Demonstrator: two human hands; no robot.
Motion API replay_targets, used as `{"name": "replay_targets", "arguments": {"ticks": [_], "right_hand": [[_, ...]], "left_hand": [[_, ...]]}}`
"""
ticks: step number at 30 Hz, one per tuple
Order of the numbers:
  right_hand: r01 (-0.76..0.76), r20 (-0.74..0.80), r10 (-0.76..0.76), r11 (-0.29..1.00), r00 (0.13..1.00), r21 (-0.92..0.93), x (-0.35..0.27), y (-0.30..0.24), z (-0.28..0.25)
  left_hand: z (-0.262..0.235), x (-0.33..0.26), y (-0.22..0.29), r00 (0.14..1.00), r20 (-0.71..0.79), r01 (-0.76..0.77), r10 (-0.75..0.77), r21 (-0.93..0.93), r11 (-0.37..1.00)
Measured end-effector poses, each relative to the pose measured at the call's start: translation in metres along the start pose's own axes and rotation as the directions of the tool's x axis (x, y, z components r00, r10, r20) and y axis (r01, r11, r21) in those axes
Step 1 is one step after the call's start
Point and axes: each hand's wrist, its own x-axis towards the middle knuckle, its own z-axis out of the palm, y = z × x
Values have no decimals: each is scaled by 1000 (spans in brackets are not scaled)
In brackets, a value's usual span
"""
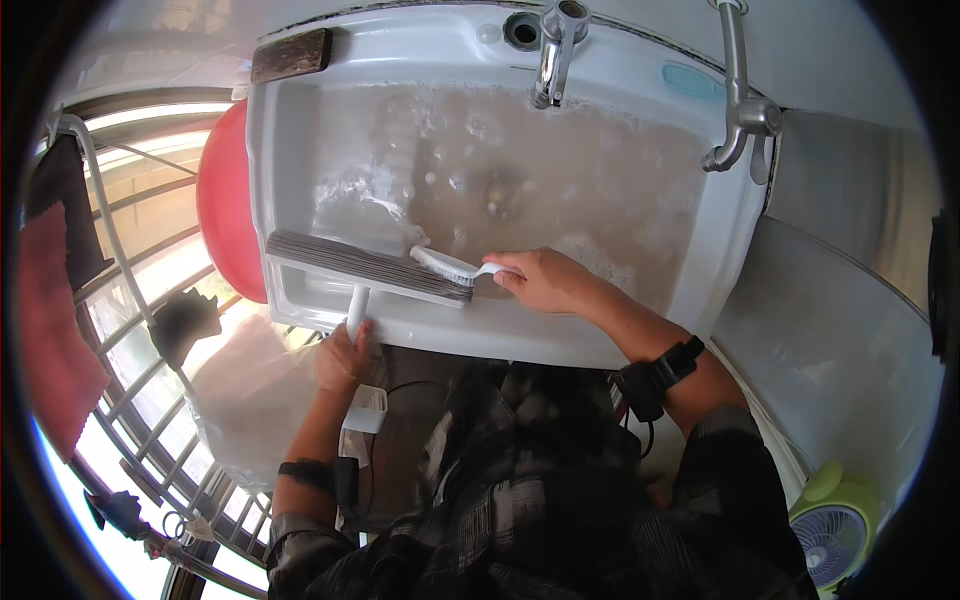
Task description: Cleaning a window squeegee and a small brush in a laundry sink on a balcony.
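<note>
My left hand [343, 357] is closed round the short white handle of a flat mop [360, 265], whose long, grey, ribbed head lies slanted across the near left part of a white sink [560, 340]. In my right hand [548, 280] is a white scrubbing brush [445, 265], gripped by its handle. Its bristles face down and meet the right end of the mop head. Cloudy, greyish soapy water [600, 170] with foam fills much of the sink beyond both hands.
A chrome faucet [552, 60] stands at the sink's back edge, beside a round hole. Another metal tap [740, 120] hangs at the right. A dark wooden block [290, 55] rests on the back left corner. Left are a red basin [230, 200] and window bars; low right, a green fan [835, 540].
</note>
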Motion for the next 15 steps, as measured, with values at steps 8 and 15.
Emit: {"name": "replay_targets", "arguments": {"ticks": [8, 15], "right_hand": [[190, -518, -192, 980, 834, -58, -68, 9, 16], [500, -562, -507, 847, 654, -181, -94, -47, 25]], "left_hand": [[-41, -2, 6, 994, 39, 106, -99, -284, 953], [-107, -10, 28, 981, 162, 178, -109, -515, 839]]}}
